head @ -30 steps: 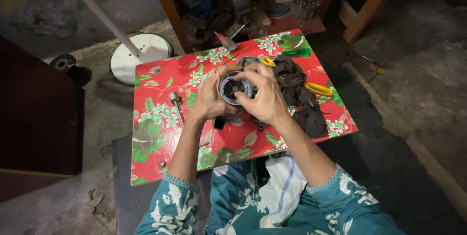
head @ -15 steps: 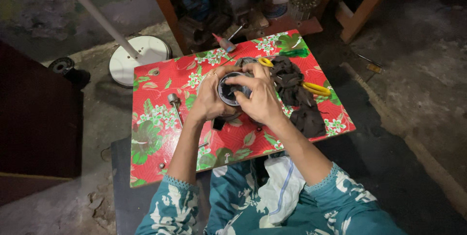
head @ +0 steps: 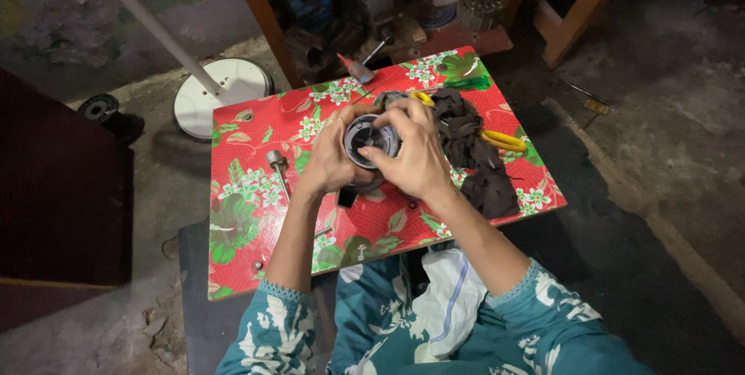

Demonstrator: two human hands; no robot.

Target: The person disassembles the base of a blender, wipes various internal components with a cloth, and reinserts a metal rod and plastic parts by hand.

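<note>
Little has moved: left hand [head: 330, 161] and right hand [head: 415, 156] still grip the round metal part [head: 370, 139]

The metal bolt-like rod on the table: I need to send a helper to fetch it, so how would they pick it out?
Find the low table with the red floral cover. Left of the person's left hand, apart from it, lies a short grey metal rod with a round head. It is the only shiny metal piece lying alone on that side; the dark rags and yellow-handled tool lie right of the hands.

A small repair workshop: behind the bench [head: 256, 212] with its red flowered cover lie old motor parts [head: 326, 26], beside it a screwdriver [head: 355, 68], below it bare concrete floor [head: 683, 111].
</note>
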